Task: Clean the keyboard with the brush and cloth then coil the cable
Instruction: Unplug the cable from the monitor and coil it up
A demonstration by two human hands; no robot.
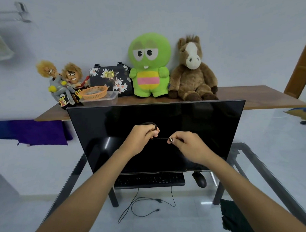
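Note:
Both my hands are raised in front of the dark monitor (202, 124). My left hand (141, 136) grips a small coil of black cable (150, 124) whose loops show above its fingers. A short taut stretch of that cable runs right to a metal plug (171, 140), which my right hand (189, 144) pinches. The black keyboard (149, 180) lies on the glass table (253, 156) below the monitor. A dark cloth (232, 216) lies at the table's right front. No brush is in view.
A black mouse (199, 180) sits right of the keyboard. Loose cables (144, 205) lie on the floor under the glass. Behind the monitor a wooden shelf (254, 96) carries plush toys, a floral bag, an orange basket (94, 92) and a clear box.

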